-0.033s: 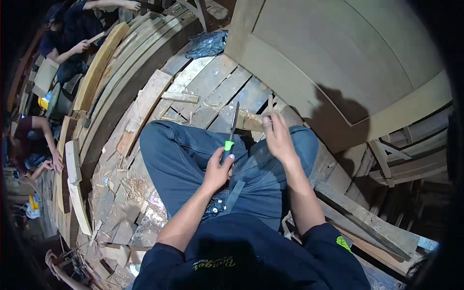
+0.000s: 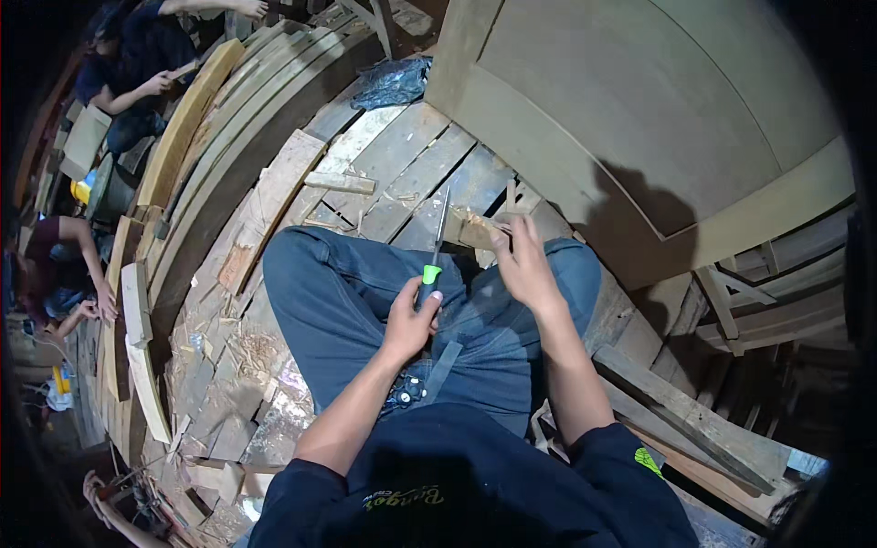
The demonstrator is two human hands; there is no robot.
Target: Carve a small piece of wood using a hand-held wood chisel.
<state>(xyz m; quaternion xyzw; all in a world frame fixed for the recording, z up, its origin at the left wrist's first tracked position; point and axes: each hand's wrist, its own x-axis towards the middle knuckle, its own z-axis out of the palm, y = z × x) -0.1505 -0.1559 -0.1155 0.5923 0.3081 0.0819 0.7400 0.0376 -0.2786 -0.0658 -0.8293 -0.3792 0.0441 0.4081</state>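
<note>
My left hand (image 2: 413, 320) is closed round the green-and-black handle (image 2: 429, 279) of a slim metal-bladed tool (image 2: 441, 224), its blade pointing away from me above my crossed legs. Just right of the blade is a short wooden block (image 2: 470, 230) with pale, rough splinters on top. My right hand (image 2: 519, 263) has its bent fingers and thumb on the right end of this block; the fingertips are partly hidden. Wood shavings (image 2: 251, 356) and offcuts (image 2: 340, 183) lie on the plank floor around my legs.
Stacked curved timbers (image 2: 187, 146) run along the left, beyond them two co-workers (image 2: 119, 73) (image 2: 55, 265) and another person's arm (image 2: 110, 511). A large wooden panel (image 2: 621, 100) stands ahead right. Crumpled dark plastic (image 2: 388, 82) lies by it. Boards (image 2: 685, 411) lie at lower right.
My right hand has shifted slightly, its fingers settling on the wooden block. My left hand and the tool are almost unmoved.
</note>
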